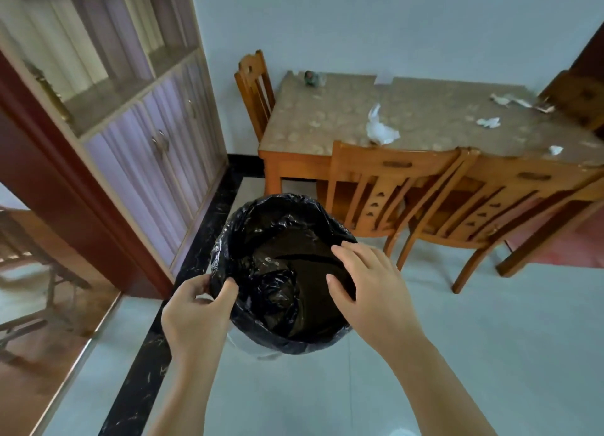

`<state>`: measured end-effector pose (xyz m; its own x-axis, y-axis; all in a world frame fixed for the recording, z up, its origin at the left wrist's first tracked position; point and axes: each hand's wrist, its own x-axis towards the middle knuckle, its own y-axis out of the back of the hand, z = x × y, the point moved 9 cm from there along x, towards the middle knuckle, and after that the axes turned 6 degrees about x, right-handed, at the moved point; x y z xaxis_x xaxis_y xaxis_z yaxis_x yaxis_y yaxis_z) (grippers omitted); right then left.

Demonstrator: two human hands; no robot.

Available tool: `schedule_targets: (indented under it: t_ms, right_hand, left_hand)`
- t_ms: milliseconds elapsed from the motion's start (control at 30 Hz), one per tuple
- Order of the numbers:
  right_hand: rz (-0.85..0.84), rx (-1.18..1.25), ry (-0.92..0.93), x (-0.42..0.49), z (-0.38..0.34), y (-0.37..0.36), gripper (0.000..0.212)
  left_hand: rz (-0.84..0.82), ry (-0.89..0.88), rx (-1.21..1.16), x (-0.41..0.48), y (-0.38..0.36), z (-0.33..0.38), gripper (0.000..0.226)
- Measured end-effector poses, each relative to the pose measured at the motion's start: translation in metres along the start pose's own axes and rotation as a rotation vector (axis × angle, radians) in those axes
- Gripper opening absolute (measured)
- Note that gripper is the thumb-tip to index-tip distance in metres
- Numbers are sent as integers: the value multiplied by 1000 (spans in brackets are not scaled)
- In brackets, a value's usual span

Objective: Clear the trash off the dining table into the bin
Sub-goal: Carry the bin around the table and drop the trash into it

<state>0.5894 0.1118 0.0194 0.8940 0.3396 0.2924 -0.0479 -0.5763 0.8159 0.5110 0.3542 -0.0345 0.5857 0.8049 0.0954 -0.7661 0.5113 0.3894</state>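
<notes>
A bin lined with a black plastic bag (261,236) stands on the floor just in front of me. My left hand (196,314) pinches the bag's near-left rim between thumb and fingers. Over the right side of the bin's mouth my right hand (369,288) is spread, fingers apart, touching the liner's edge but gripping nothing that I can see. On the dining table (327,115) beyond lie a large crumpled white tissue (379,128), smaller white scraps (488,122) (555,150), and torn paper and wrappers (516,101) at the far right.
Two wooden chairs (385,187) (510,200) are pushed in on the table's near side, another chair (255,89) stands at its left end. A small jar (310,78) sits at the table's back edge. A cabinet (137,108) lines the left wall.
</notes>
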Motion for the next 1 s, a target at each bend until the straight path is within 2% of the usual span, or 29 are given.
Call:
schedule_targets:
  t_ms: [33, 167, 500, 733, 800, 900, 1000]
  right_hand:
    - [7, 0, -1, 3, -6, 2, 39]
    - [-20, -21, 6, 12, -30, -8, 39]
    - [48, -2, -64, 54, -53, -34, 37]
    - [117, -38, -149, 109, -9, -30, 36]
    - [134, -33, -179, 136, 12, -30, 36]
    - [132, -29, -197, 184, 42, -30, 37]
    - [137, -33, -181, 238, 66, -22, 38]
  left_hand:
    - [5, -17, -1, 6, 7, 5, 8]
    - [17, -11, 11, 32, 31, 12, 26]
    - [-16, -40, 14, 107, 37, 12, 23]
    - [-31, -31, 3, 164, -16, 33, 21]
    - [-44, -59, 0, 185, -40, 45, 21]
    - [-52, -59, -17, 220, -84, 64, 5]
    - [-47, -92, -44, 251, -127, 94, 9]
